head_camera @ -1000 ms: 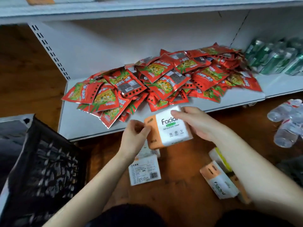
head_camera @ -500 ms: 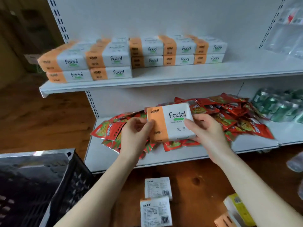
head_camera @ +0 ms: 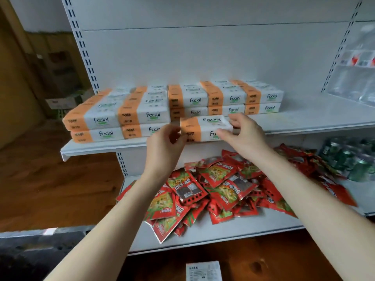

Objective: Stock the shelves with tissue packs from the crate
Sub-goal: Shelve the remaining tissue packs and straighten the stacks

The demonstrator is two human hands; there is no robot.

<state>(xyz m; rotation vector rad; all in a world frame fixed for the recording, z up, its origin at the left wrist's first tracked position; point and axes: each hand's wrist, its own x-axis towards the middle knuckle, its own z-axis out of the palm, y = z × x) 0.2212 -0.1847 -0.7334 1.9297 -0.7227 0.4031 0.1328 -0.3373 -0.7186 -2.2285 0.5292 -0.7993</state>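
Note:
An orange-and-white "Facial" tissue pack (head_camera: pixel 205 128) rests flat at the front edge of the upper white shelf (head_camera: pixel 304 120), in front of the rows of same tissue packs (head_camera: pixel 142 112) stacked two high. My right hand (head_camera: pixel 243 134) grips its right end from above. My left hand (head_camera: pixel 162 147) pinches its left end. The dark crate (head_camera: pixel 30 256) shows only as a blurred corner at the bottom left, its contents hidden.
Red snack packets (head_camera: pixel 213 189) lie heaped on the lower shelf (head_camera: pixel 223 234), with green cans (head_camera: pixel 349 159) to their right. One tissue pack (head_camera: pixel 203 270) lies label up on the wooden floor. The upper shelf's right part is bare.
Both hands lifted the tissue pack from near the floor, past the snack shelf, and laid it flat on the upper shelf's front edge. The view tilted upward.

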